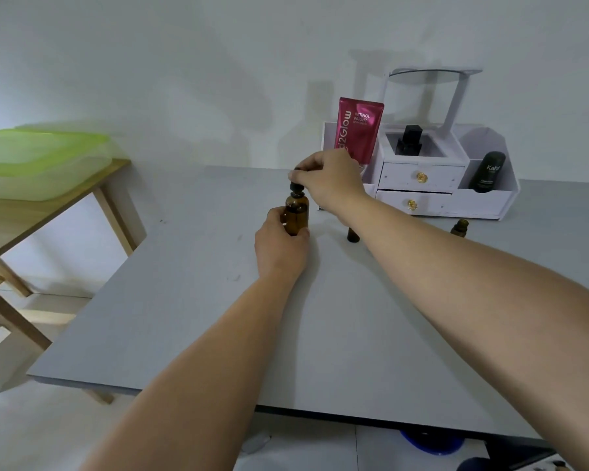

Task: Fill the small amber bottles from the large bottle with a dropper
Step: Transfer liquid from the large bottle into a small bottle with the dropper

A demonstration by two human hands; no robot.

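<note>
Head view: left hand (279, 248) wraps around the lower body of the large amber bottle (297, 215), fingers curled on the left side, thumb on the right, holding it upright on the grey table (184, 317). Right hand (329, 185) comes in from above, fingertips pinched on the black dropper cap (295, 188) that sits on the bottle neck; can't tell if the cap is screwed down or loose. The bottle is at mid-table, toward the far edge. Just right of it is a small amber bottle (353, 234), upright, its top hidden behind the right forearm. A second small amber bottle (459, 228) is further right, upright, near the front of the white drawer organizer (483, 198). The organizer holds a pink tube (359, 130), a black square bottle (410, 141) in the top tray, and a black Kahf tube (487, 171) in the right bin. A wooden side table (31, 219) at left carries a green-lidded container (38, 161).
</note>
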